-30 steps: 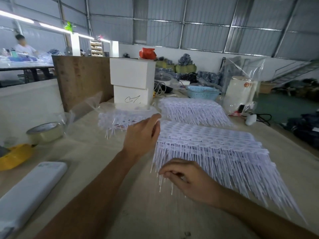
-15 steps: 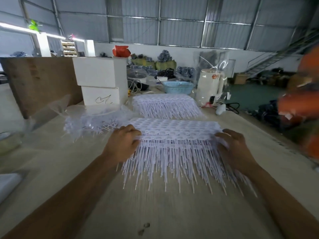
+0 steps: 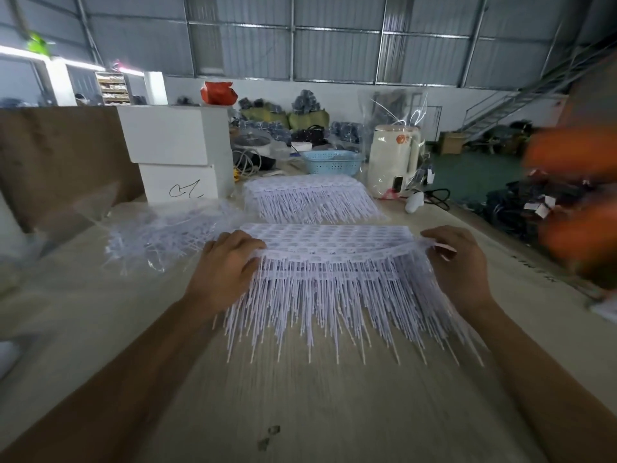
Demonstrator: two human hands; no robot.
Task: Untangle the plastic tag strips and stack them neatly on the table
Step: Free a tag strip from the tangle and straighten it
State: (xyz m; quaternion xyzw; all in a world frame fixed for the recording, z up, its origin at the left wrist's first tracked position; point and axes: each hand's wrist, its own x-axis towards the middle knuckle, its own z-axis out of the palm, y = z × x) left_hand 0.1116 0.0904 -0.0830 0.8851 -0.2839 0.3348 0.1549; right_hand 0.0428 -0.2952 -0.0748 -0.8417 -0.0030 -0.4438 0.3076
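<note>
Two hands grip the near stack (image 3: 329, 262) of white tag strips on the table (image 3: 300, 396), one at each end. The left hand (image 3: 227, 265) curls over the stack's left end, fingers bent onto the top strip; the right hand (image 3: 457, 262) pinches the right end, lifting that strip's band a little so it sags in the middle. The strips' thin tails fan toward the person. Behind this stack lies a second stack (image 3: 310, 197), apart from it. Left of the near stack sits a tangled heap (image 3: 163, 235) of strips in clear plastic. Behind that heap stand two white boxes (image 3: 180, 152), one on the other.
</note>
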